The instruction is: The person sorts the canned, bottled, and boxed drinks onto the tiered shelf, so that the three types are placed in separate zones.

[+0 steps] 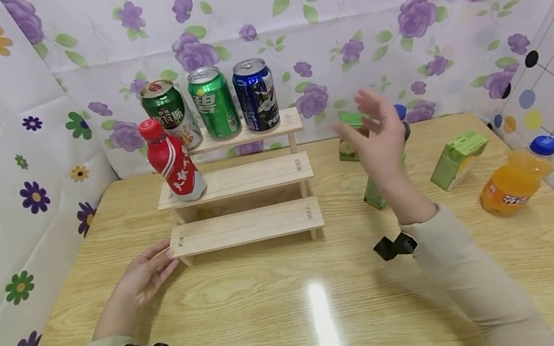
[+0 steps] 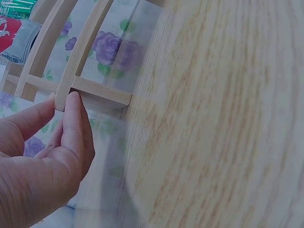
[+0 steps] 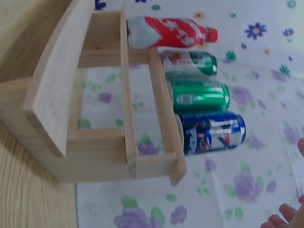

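Note:
A three-step wooden rack [image 1: 247, 226] stands on the table. My left hand [image 1: 143, 274] pinches the left end of its lowest board, thumb on top and fingers beneath, as the left wrist view shows. A red-and-white cola bottle [image 1: 177, 166] is at the left end of the middle step. On the top step stand a dark green and white can [image 1: 170, 114], a green can [image 1: 214, 104] and a blue Pepsi can [image 1: 256, 96]. My right hand [image 1: 381, 140] is raised right of the rack with fingers spread, holding nothing. It partly hides a green carton [image 1: 374, 193] and a blue-capped bottle [image 1: 401, 113].
Farther back is another green carton [image 1: 348, 148]. Right of my right arm stand a green juice carton [image 1: 459, 159] and an orange soda bottle [image 1: 514, 181] with a blue cap. Flowered cloth [image 1: 321, 31] walls in the table's back and sides.

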`<control>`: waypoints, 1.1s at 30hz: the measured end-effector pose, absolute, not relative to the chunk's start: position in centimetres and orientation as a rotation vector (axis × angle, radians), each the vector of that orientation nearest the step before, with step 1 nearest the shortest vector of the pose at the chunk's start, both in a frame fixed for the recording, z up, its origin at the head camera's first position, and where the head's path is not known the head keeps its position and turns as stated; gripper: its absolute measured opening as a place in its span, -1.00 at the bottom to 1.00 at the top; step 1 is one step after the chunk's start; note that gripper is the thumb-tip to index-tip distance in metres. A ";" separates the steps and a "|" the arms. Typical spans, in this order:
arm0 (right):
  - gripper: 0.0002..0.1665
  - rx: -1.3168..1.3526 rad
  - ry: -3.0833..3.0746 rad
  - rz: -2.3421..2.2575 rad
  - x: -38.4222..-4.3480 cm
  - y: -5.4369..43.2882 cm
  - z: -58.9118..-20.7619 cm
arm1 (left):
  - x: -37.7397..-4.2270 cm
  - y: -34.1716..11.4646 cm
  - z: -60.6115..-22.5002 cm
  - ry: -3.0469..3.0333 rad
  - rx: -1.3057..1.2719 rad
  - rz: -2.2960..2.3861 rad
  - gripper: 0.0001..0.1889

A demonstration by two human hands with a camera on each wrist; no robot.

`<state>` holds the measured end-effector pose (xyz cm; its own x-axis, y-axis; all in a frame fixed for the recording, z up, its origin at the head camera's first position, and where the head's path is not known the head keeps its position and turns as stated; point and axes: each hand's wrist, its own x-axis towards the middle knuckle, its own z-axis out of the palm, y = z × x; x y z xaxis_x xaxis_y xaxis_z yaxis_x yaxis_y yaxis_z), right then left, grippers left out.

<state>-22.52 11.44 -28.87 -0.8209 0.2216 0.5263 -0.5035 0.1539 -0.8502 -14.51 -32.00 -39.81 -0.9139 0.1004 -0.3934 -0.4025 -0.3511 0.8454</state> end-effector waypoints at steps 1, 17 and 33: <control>-0.31 0.239 -1.886 1.720 -22.6 11.9 -28.9 | -14.5 -32.0 -39.8 1.566 -0.396 2.325 -0.62; -0.22 -0.061 -1.891 1.700 -25.7 17.0 -32.4 | -14.3 -32.0 -39.8 1.517 -0.397 2.370 -0.80; -0.18 -0.292 -1.905 1.671 -28.2 18.4 -35.4 | -14.4 -32.0 -40.0 1.573 -0.405 2.328 -0.61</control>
